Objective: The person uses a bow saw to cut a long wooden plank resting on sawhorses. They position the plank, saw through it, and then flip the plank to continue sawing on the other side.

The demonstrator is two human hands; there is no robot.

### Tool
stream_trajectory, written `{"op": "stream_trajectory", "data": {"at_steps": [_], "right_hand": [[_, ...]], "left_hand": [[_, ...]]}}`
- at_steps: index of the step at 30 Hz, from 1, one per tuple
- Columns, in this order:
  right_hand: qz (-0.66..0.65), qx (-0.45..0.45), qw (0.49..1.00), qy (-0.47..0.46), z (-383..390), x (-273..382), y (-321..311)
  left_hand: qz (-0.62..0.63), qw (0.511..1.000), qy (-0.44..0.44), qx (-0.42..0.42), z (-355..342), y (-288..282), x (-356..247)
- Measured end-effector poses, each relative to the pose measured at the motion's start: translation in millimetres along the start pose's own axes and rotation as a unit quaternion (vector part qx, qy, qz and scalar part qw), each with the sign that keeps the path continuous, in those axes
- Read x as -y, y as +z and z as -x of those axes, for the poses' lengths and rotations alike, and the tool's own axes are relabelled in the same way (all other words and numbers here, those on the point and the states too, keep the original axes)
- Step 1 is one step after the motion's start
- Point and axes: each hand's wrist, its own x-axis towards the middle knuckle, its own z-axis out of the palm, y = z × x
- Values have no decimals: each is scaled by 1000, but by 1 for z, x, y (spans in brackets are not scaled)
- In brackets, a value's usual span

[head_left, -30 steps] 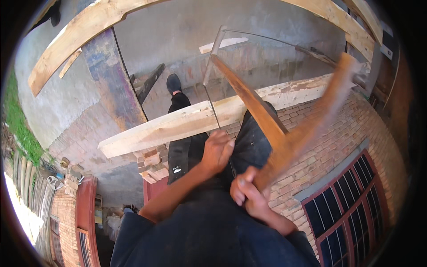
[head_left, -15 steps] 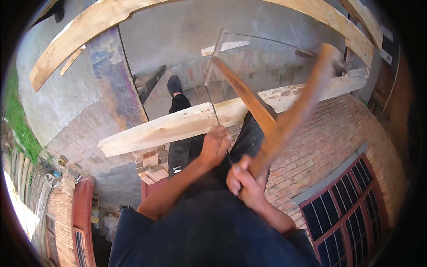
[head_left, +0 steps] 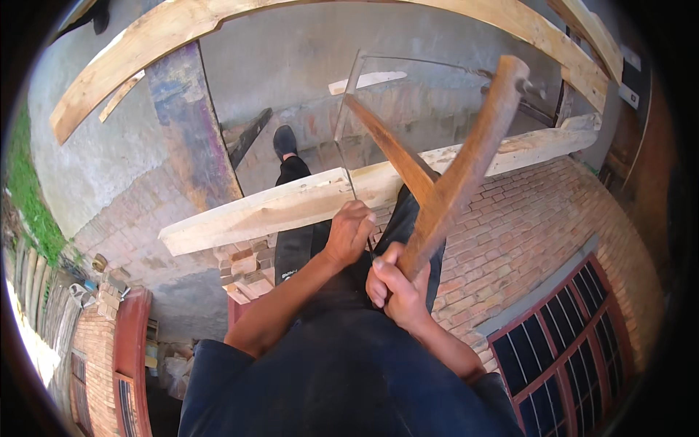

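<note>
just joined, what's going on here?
A person's right hand grips the near end of a wooden-framed saw, whose blade crosses a pale plank. The left hand is curled beside the blade at the plank's near edge; its exact hold is hidden. How deep the blade sits can't be told.

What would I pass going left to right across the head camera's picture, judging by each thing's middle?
Green grass → paint-stained board → black shoe → left grip → right grip → saw's wooden handle → barred window.
</note>
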Motion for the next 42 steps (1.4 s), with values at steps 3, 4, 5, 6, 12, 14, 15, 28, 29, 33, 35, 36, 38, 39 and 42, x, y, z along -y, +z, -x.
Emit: {"op": "stream_trajectory", "data": {"at_steps": [3,4,5,6,12,14,15,28,29,33,35,36,38,39,42], "right_hand": [[22,-7,1000,10,16,-3,-5],[0,-10,999,38,35,2,-8],[1,14,1000,24,52,19,-6],[-16,31,999,33,68,26,-8],[-17,-13,1000,14,16,1,-9],[-16,-16,1000,-5,-6,-2,3],[-2,-18,1000,-2,-4,-1,3],[14,-22,1000,0,-5,-2,3],[21,-27,999,3,-5,-3,4],[22,8,1000,21,45,23,1],[30,36,998,36,67,32,-3],[24,32,999,26,66,26,-8],[2,7,1000,25,43,17,-4],[2,-1,1000,28,28,11,-3],[21,0,1000,13,13,18,9]], "left_hand": [[2,1000,6,-2,10,5,-2],[6,1000,1,-8,13,7,-26],[5,1000,6,-6,16,7,-45],[4,1000,8,-25,25,12,-61],[-26,1000,4,1,7,8,-8],[-2,1000,18,9,2,3,12],[7,1000,1,6,-1,0,12],[-4,1000,7,-3,1,4,17],[0,1000,0,-1,1,3,18],[10,1000,0,-15,18,8,-42],[14,998,29,-50,24,15,-61],[2,999,13,-38,24,15,-58],[-5,1000,27,-15,19,13,-30],[-11,999,35,-9,11,9,-18],[5,1000,19,-24,7,6,-15]]}}
